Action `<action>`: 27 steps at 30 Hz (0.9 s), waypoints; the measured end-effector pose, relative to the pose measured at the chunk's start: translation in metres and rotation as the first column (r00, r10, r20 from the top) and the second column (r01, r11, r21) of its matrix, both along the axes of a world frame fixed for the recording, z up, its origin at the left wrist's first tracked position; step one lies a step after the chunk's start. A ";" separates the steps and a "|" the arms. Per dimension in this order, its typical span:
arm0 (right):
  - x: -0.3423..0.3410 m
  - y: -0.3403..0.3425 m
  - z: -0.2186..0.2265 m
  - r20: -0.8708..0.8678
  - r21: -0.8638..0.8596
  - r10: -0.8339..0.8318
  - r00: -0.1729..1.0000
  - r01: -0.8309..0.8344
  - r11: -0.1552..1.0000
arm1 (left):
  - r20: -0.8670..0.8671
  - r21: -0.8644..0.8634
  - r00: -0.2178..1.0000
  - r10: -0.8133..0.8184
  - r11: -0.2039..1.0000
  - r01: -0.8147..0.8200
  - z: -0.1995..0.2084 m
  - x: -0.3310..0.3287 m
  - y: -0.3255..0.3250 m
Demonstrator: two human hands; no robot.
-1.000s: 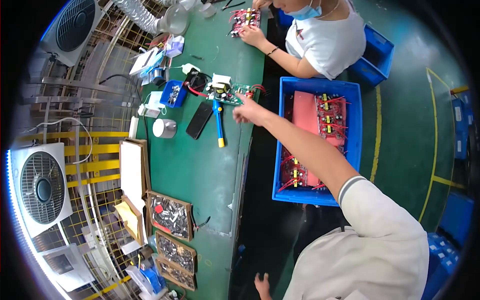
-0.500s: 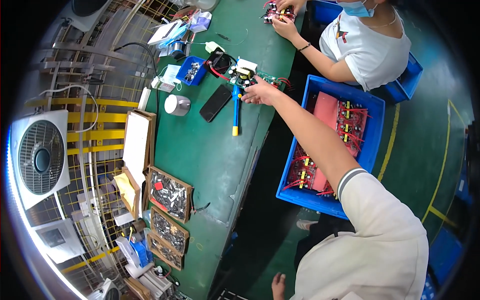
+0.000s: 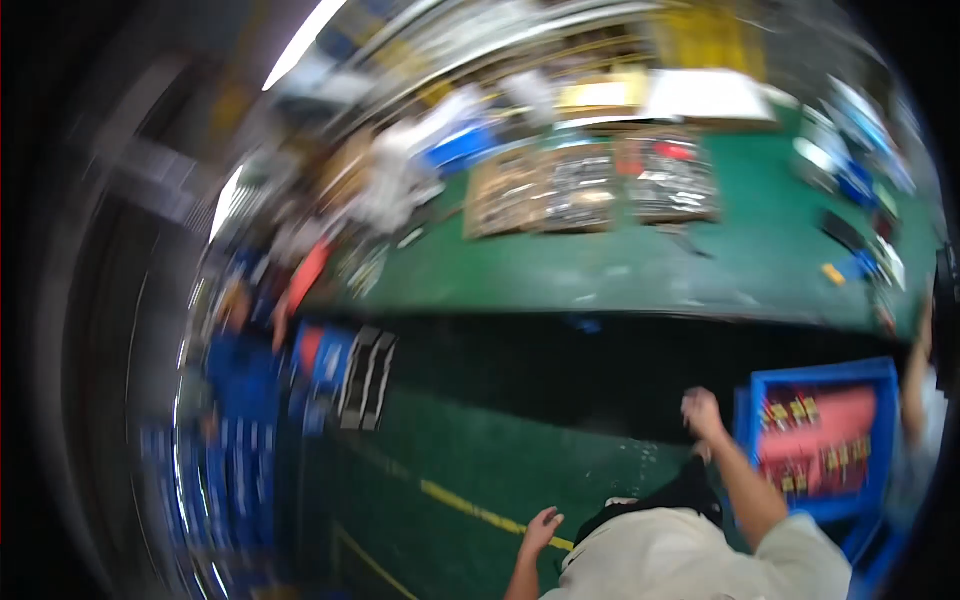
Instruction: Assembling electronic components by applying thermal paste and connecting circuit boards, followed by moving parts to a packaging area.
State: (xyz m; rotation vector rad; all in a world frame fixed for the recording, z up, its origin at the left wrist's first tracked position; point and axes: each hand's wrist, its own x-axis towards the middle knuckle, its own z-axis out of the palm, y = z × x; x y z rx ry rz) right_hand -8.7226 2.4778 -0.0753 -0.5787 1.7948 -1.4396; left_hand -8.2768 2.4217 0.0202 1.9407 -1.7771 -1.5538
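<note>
My left hand (image 3: 541, 527) hangs low over the green floor, fingers loosely apart and nothing in it. My right hand (image 3: 702, 412) is in the air left of a blue bin (image 3: 757, 420); it is blurred, but its fingers look loosely open and no object shows in them. Neither hand touches anything that I can see. In the bin lie several red circuit boards (image 3: 848, 455) and a pink sheet (image 3: 845, 410). At the table's right end is a blue tool with a yellow tip (image 3: 832, 273), beside a black phone (image 3: 843, 231). Motion smears the whole picture.
A long green table (image 3: 480, 280) runs across the view. On it stand open cardboard boxes of small metal parts (image 3: 675, 185). Another person's arm (image 3: 915, 380) shows at the right edge. At the left are blue stacked crates (image 3: 235, 480) and a blurred person in blue (image 3: 240, 370).
My view has swung to the left along the table. My right hand has let go of the circuit board with the blue tool and come back from the table. My left hand still hangs low.
</note>
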 end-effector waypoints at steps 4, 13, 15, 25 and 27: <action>0.236 -0.024 0.076 0.270 0.123 0.777 0.569 -0.820 0.559 | 0.071 0.083 0.969 0.238 0.966 -0.243 -0.012 0.130 0.086; 0.583 -0.161 0.277 0.814 -0.554 0.335 -0.475 -0.461 0.693 | -0.749 0.636 -0.335 0.572 0.479 -0.605 0.109 0.267 0.000; 0.649 -0.207 0.282 0.784 -0.587 0.327 -0.527 -0.460 0.666 | -0.755 0.646 -0.410 0.511 0.474 -0.599 0.143 0.301 -0.043; 0.988 -0.323 0.251 0.817 -0.576 0.371 -0.441 -0.660 0.482 | -0.759 0.651 -0.528 0.381 0.406 -0.642 0.158 0.618 -0.157; 1.059 -0.338 0.258 0.705 -0.649 0.566 -0.428 -0.710 0.271 | -0.782 0.604 -0.466 0.413 0.321 -0.729 0.163 0.685 -0.168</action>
